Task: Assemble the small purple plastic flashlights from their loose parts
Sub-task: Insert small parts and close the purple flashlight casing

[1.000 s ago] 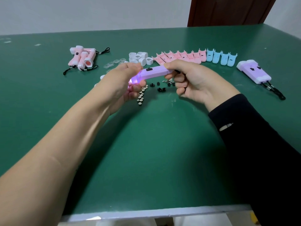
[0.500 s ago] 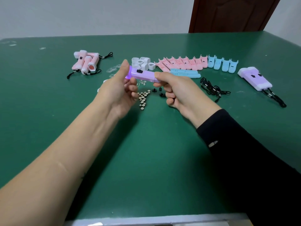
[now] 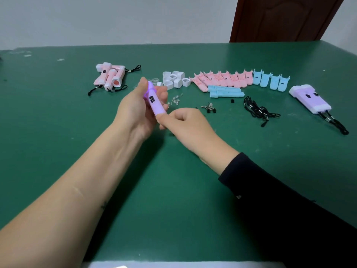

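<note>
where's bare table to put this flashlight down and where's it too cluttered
Bare table for the purple flashlight lies between the forearms, left of the left hand nearer than the pink flashlights, and right of the sleeve nearer than the lanyards. Crowded: the far row from white caps through pink shells to blue shells, plus small parts beyond the right hand.

Left hand and left forearm bare right down to the frame edge. Small dark mark on the forearm, faint pale line across it nearer the wrist. Right arm in a plain black long sleeve, matte fabric, cuff ending at the wrist. Tiny white mark on the sleeve behind the cuff. Right hand bare beyond the cuff
</note>
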Demonstrator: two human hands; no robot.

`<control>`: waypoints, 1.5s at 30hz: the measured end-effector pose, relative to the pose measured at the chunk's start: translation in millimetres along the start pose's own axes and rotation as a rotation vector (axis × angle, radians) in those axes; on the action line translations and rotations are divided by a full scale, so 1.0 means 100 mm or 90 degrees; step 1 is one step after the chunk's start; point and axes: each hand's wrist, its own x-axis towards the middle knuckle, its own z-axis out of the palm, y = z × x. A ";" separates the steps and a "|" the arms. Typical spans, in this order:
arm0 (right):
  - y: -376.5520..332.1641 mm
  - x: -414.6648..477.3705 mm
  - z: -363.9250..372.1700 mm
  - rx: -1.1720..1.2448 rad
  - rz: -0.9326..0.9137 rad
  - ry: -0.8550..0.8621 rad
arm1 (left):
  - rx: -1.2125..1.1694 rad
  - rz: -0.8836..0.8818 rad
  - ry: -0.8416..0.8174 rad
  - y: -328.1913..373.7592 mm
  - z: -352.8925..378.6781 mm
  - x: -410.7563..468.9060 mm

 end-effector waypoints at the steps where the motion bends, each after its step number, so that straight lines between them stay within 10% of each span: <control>1: 0.00 -0.01 0.01 0.003 0.003 -0.002 | 0.015 0.003 0.003 0.00 0.00 0.00; 30: -0.09 -0.03 -0.09 0.272 0.169 -0.188 | 0.203 -0.006 -0.010 0.22 -0.20 0.06; 45: -0.11 -0.04 0.06 0.363 0.152 -0.043 | 0.293 -0.016 -0.075 0.14 -0.12 0.01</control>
